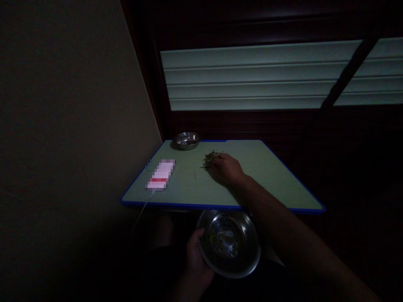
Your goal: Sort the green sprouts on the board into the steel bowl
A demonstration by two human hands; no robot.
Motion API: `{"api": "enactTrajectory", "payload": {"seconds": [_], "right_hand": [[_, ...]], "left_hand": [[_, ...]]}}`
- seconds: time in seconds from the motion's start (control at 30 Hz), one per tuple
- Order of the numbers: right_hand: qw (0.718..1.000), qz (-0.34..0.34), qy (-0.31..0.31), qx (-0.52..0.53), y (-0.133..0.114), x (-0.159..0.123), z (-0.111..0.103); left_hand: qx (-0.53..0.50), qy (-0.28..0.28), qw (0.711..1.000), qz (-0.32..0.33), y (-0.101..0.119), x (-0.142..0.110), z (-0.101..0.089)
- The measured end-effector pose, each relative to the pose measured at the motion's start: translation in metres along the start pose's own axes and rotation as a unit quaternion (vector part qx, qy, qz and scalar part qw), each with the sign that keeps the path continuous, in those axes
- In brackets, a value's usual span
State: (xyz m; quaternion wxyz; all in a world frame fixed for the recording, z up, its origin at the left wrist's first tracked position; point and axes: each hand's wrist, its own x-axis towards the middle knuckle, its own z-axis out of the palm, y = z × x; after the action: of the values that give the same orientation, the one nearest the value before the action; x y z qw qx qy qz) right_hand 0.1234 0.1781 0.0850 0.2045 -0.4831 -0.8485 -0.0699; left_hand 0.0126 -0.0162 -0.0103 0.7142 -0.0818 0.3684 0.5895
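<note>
My left hand (pixel 197 258) grips the left rim of a round stainless steel bowl (pixel 252 247), thumb over the edge. The bowl is tilted towards me just below the table's front edge, with small greenish bits on its shiny inside. On the table, my right hand (pixel 227 168) reaches in from the right, its fingers curled and pressed together at a small pile of dried green-brown bits (pixel 209 158). The fingertips are partly hidden in the pile. Loose specks lie scattered around it.
The pale table (pixel 277 184) has a blue edge. A smaller steel bowl (pixel 187 141) stands at its back left corner. A lit phone (pixel 161 174), blurred, lies at the left, with a white cable (pixel 142 213) hanging over the front edge. A wall (pixel 94 105) rises close on the left.
</note>
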Motion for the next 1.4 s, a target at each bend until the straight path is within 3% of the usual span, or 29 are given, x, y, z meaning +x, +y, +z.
{"api": "enactTrajectory", "payload": {"seconds": [0.4,1.03,1.23,1.4], "right_hand": [[0.999,-0.023,-0.013,-0.022,-0.003,0.001,0.002],[0.998,-0.021,-0.031,0.051,0.020,-0.009,-0.010],[0.993,0.055,0.016,0.099,0.029,-0.010,-0.015],[0.962,0.132,-0.040,0.234,0.040,-0.013,-0.008]], "left_hand": [[0.023,-0.017,1.000,-0.002,0.001,-0.001,0.001],[0.015,-0.008,1.000,0.009,0.003,-0.001,0.001],[0.011,-0.006,1.000,0.009,0.003,-0.001,0.000],[0.013,-0.004,1.000,0.014,0.004,-0.001,0.001]]}}
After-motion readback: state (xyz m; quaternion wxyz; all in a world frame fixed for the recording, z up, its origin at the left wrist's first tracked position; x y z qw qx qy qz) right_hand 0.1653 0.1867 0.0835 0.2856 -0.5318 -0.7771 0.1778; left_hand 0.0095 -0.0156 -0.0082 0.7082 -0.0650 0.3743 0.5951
